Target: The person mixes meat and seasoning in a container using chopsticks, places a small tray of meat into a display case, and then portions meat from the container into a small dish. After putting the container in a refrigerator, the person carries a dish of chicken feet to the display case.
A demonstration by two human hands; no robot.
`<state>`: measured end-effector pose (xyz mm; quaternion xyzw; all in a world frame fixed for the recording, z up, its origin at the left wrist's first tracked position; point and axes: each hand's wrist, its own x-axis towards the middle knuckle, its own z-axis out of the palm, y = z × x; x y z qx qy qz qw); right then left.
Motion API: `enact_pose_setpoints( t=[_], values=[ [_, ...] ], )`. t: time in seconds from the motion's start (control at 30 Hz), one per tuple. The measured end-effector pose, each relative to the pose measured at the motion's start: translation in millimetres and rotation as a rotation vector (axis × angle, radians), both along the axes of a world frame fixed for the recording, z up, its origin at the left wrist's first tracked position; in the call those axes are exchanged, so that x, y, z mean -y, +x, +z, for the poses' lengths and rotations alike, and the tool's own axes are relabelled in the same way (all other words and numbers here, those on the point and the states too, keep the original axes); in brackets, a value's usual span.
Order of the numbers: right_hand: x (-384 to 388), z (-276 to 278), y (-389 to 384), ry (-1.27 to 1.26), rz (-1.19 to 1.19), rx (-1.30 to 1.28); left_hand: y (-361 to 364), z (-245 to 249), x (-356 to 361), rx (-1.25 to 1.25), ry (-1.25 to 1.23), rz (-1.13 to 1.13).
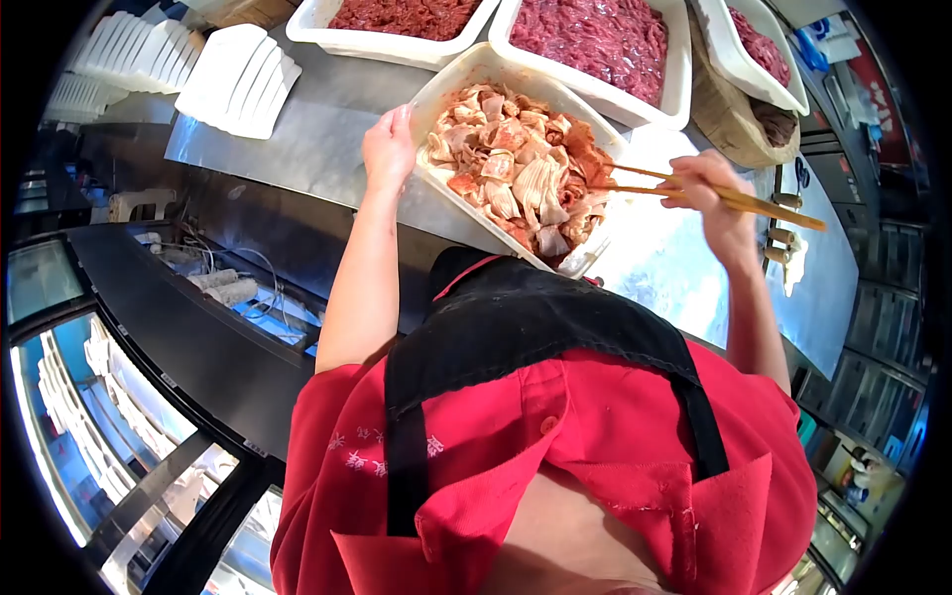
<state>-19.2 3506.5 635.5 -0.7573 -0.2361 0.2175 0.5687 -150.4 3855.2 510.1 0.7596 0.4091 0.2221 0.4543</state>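
The left hand is placed at the left end of a white tub, with the forearm extended forward and the fingers closed together over the rim; the thumb's contact cannot be told. The right hand is held beyond the tub's right side, forearm raised and wrist bent inward, and a pair of long chopsticks is pinched between thumb and fingers. The chopsticks are sloped toward the tub, slightly parted, with their tips at the sliced pieces, which are coated in red sauce. The tub is set at an angle on the metal table, close in front of the black apron. The far side is closely bounded by a tub of dark red meat and a tub of pink meat; a narrower tub is noted farther right, above a brown container. Stacked white trays are observed to the left, well apart from the left hand. Small rolled items are seen on the table beyond the right wrist; their nature cannot be determined.
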Motion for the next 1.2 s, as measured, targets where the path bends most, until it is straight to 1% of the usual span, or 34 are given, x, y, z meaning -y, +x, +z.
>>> enact_pose_setpoints(
  t=[0.03, 0.1, 0.17, 0.2, 0.23, 0.37, 0.4, 0.5, 0.57, 0.63, 0.7, 0.73, 0.77, 0.83, 0.9, 0.97, 1.03, 1.1, 1.13, 1.17, 1.2],
  values=[
    [-2, -13, -3, 0.009, -0.003, -0.010, 1, 0, -1, 0.016, -0.015, 0.005],
    [-13, -46, -13, 0.151, -0.032, 0.051, 0, 2, -1, 0.004, -0.007, -0.005],
    [-32, -64, -23, 0.117, -0.128, 0.320, -1, 6, -1, -0.010, 0.004, -0.012],
    [-45, -66, -28, 0.177, -0.159, 0.357, 0, 7, 0, -0.011, 0.001, -0.009],
    [-56, -62, -32, 0.241, -0.156, 0.342, 2, 8, 1, -0.012, -0.002, -0.007],
    [-92, -56, -17, 0.300, -0.028, 0.610, 9, 7, 1, 0.009, -0.023, 0.006],
    [-105, -58, -13, 0.338, -0.017, 0.575, 10, 8, 1, 0.015, -0.015, 0.004],
    [-138, -51, -5, 0.321, 0.043, 0.602, 11, 10, 2, 0.017, -0.010, 0.004],
    [-166, -66, 3, 0.363, 0.043, 0.580, 12, 13, 5, 0.012, -0.012, 0.006],
    [-171, -73, 4, 0.403, 0.042, 0.563, 13, 17, 11, 0.004, 0.010, 0.001],
    [-164, -74, 2, 0.332, 0.119, 0.470, 13, 15, 11, 0.008, 0.020, 0.010],
    [-151, -70, 3, 0.304, 0.206, 0.509, 13, 16, 10, 0.008, 0.027, 0.024],
    [-135, -63, 0, 0.253, 0.241, 0.552, 15, 17, 9, 0.012, 0.028, 0.021],
    [-99, -56, -7, 0.215, 0.265, 0.443, 8, 15, 11, -0.082, 0.046, 0.019],
    [-66, -56, 3, 0.170, 0.294, 0.399, 9, 12, 9, -0.094, 0.056, 0.005],
    [-43, -39, 10, 0.105, 0.272, 0.274, 9, 11, 8, -0.109, 0.066, -0.007],
    [-28, -15, 15, -0.010, 0.247, 0.218, 8, 10, 12, -0.063, 0.072, -0.009],
    [-17, 5, 21, -0.089, 0.279, 0.242, 8, 4, 11, -0.058, 0.052, 0.000],
    [-15, 10, 18, -0.098, 0.266, 0.131, 8, 3, 10, -0.052, 0.034, 0.003],
    [-16, 9, 15, -0.099, 0.272, 0.131, 8, 2, 10, -0.052, 0.032, 0.009],
    [-19, 5, 12, -0.062, 0.262, 0.047, 8, 4, 12, -0.063, 0.044, 0.020]
  ],
)
